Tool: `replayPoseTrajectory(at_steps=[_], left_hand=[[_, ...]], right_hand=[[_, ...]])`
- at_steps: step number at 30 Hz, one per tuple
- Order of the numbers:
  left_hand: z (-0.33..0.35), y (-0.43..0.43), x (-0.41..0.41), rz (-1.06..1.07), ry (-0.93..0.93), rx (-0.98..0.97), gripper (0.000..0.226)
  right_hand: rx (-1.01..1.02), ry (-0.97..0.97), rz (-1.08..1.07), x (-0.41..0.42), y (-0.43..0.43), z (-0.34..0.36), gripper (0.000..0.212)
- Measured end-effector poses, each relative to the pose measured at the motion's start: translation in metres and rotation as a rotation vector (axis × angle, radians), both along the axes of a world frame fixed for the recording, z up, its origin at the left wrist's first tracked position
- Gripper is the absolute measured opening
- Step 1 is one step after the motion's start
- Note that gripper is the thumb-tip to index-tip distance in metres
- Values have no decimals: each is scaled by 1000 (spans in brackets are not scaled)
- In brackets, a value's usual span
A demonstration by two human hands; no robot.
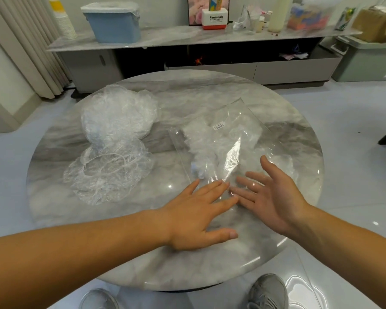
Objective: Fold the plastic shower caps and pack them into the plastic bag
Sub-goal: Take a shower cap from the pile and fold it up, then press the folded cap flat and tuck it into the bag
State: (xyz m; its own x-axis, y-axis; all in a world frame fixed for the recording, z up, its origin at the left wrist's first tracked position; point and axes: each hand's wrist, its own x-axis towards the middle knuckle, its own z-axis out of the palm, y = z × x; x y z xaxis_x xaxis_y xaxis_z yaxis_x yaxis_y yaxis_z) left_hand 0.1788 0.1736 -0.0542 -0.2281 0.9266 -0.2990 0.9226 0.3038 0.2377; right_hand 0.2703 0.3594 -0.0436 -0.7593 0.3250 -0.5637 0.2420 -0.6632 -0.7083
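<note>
A clear plastic bag (230, 139) with a small barcode label lies right of centre on the round marble table (294, 121), with folded shower caps (201, 143) inside it. My left hand (198, 210) lies flat, fingers straight, pressing the bag's near end. My right hand (270, 192) is spread open, its fingertips touching the same end of the bag from the right. A loose shower cap (107, 175) with its elastic rim up lies on the left of the table. Behind it sits a crumpled pile of more shower caps (118, 112).
Beyond the table runs a low marble-topped cabinet (165, 39) carrying a blue bin (114, 21), a Panasonic box (215, 18), a bottle and boxes. A green storage box (368, 61) stands at the right. My shoes (267, 293) show below the table edge.
</note>
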Motion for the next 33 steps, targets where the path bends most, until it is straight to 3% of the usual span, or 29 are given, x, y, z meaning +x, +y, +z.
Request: replayPoseTrajectory(at_steps=[5,8,15,19,23,25,27,29,33], left_hand=[[-2,-2,0,-31,-18,37,78],[2,-6,-2,-12,-37,60,78],[9,-47,-32,235,2,67,82],[9,-98,-63,473,144,53,77],[2,-150,-77,658,204,-26,71],[-4,-169,-79,676,159,-54,82],[-11,-184,-84,630,146,-66,101],[-15,-193,-89,576,160,-57,111],[-19,-197,-97,540,220,80,81]], right_hand=[[351,-148,27,24,2,11,51],[580,-212,109,22,1,26,51],[915,81,314,-11,-27,36,38],[1267,135,679,-34,-54,33,33],[1682,196,1113,-57,-80,14,51],[1839,162,1228,-66,-87,-2,68],[1942,114,1216,-77,-87,-15,85],[1999,84,1131,-85,-84,-21,85],[1996,-5,1071,-92,-90,-19,79]])
